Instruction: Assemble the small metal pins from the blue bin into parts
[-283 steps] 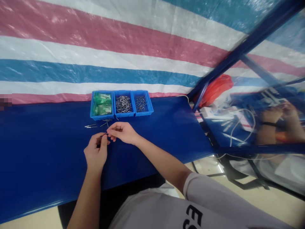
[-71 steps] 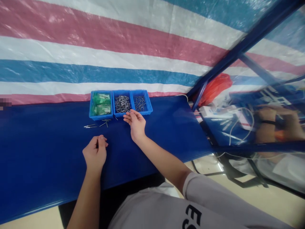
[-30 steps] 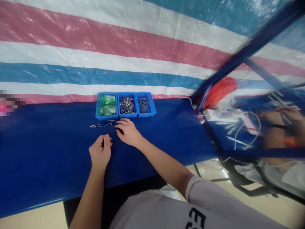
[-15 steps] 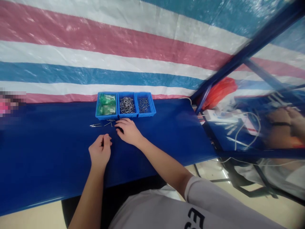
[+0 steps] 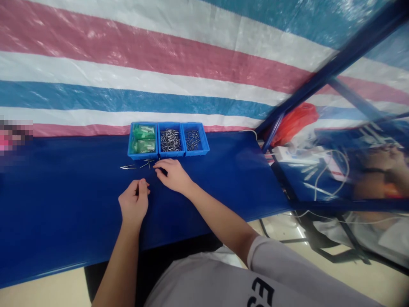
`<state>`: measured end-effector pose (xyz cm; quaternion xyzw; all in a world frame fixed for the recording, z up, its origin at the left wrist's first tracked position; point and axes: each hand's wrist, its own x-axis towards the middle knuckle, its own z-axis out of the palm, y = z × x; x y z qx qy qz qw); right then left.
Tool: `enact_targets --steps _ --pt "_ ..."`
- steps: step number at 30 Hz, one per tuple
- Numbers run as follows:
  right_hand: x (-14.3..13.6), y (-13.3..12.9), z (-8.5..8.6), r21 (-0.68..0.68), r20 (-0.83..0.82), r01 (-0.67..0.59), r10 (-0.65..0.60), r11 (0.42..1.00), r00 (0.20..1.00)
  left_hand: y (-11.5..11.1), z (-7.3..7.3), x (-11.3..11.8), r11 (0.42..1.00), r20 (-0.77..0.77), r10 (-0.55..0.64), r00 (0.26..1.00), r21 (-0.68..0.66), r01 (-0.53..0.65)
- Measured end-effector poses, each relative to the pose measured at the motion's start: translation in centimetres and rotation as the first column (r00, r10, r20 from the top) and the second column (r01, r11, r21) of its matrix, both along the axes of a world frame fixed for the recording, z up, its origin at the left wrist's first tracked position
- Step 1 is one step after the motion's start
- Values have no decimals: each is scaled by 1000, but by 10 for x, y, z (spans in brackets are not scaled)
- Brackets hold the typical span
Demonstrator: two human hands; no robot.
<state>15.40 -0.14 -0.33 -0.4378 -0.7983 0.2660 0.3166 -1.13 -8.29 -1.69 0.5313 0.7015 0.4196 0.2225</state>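
"Pins: where do they lie?"
"Loose on the table, just beside the right hand, beyond the left hand."
"State of each hand?"
"Left closed, contents hidden; right with fingers bent, any grip indeterminable."

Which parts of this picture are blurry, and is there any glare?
Head view: the co-worker's arms at far right are smeared; glare speckles the striped sheet; the right hand is clearer, the loose metal pins beside it too small for fine detail.
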Motion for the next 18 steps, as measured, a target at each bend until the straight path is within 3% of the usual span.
enact_targets --steps 4,18 --pt "3 1 3 -31 12 26 -26 999 1000 0 1 0 1000 9 -1 1000 -10 2" --pt "-2 -2 -4 14 113 -89 87 996 990 -1 2 1 1000 -7 -4 1000 9 4"
